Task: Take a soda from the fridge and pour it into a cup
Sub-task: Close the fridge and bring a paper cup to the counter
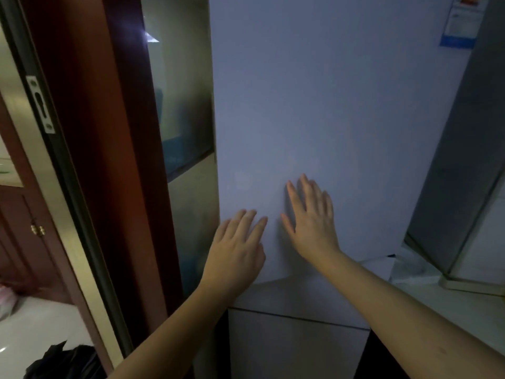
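Observation:
A tall white fridge (328,105) fills the middle of the head view, its upper door closed. My left hand (235,250) lies flat near the door's left edge with straight fingers. My right hand (311,222) presses flat on the door a little higher and to the right, fingers spread. A lower fridge door (295,348) sits below a thin seam. No soda or cup is in sight.
A reddish-brown wooden door frame (90,149) with a metal strike plate (41,105) stands at the left. A frosted glass panel (180,105) sits between frame and fridge. A white counter (448,302) lies at the right, under a grey appliance (470,160). A dark bag (65,362) lies on the floor.

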